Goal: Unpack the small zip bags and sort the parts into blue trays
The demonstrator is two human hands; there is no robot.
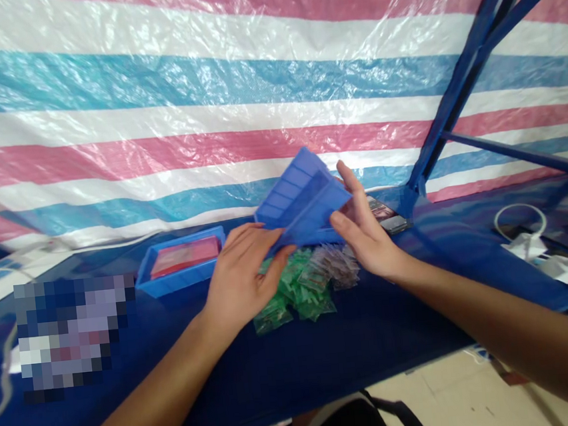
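A bin was held tilted above the table, its inside unclear: gripped lower left by the left hand, and at right between parted thumb and fingers of the right hand. Green packets and brownish packets were heaped below; red items were contained in a tray.

Bare left hand, right hand, forearms
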